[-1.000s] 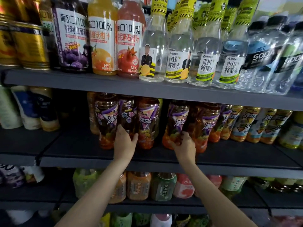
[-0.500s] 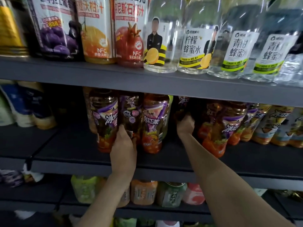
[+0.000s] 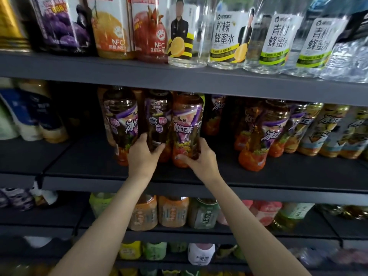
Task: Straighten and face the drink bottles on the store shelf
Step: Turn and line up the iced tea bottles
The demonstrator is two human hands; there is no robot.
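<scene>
- Head view: a dark shelf (image 3: pixel 278 176) carries a row of iced-tea bottles with amber liquid, purple-and-orange labels and white Chinese lettering.
- Three of them stand close together at the left of the row. The left bottle (image 3: pixel 121 124) shows its label turned partly to the right. The middle bottle (image 3: pixel 158 118) shows small print and badges, not its front. The right bottle (image 3: pixel 188 126) faces out, its lettering plain to read.
- The left hand (image 3: pixel 142 156) grips the middle bottle low down, thumb on its right side and fingers curled round its left.
- The right hand (image 3: pixel 201 160) holds the right bottle at its base, thumb across the front and fingers wrapped round the right side.
- The two hands lie near each other, each on its own bottle.
- Farther right, past a dark gap with one bottle set back (image 3: pixel 216 116), another iced-tea bottle (image 3: pixel 262 136) leans to the left at the front of the shelf, with yellow-labelled bottles (image 3: pixel 322 128) beside it.
- On the upper shelf (image 3: pixel 139 70) stand juice bottles (image 3: pixel 111 30) at left and clear honey-water bottles (image 3: pixel 229 36) at right.
- The lower shelves hold more drinks, blurred.
</scene>
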